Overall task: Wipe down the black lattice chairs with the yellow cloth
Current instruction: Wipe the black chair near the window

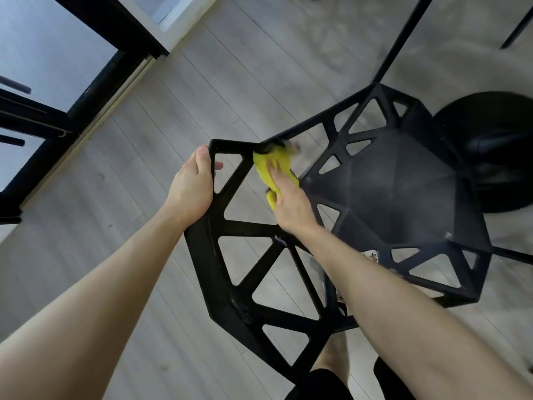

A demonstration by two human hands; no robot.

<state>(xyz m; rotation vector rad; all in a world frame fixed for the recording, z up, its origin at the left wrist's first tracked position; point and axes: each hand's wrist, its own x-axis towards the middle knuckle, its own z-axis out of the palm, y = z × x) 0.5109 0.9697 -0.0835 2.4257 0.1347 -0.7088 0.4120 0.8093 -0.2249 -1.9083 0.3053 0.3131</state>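
A black lattice chair (398,183) fills the middle and right of the head view, its triangular-holed backrest nearest me. My left hand (193,186) grips the top left edge of the backrest, thumb over the corner. My right hand (291,203) is closed on the yellow cloth (272,166) and presses it against a slanted backrest strut where the back meets the armrest rail. The cloth and fingers are slightly blurred.
Pale wood-plank floor lies all around. A black-framed glass door (57,70) stands at the upper left. A round black table base (496,151) sits right of the chair, and thin black legs (401,39) cross the top right. My foot shows below the backrest.
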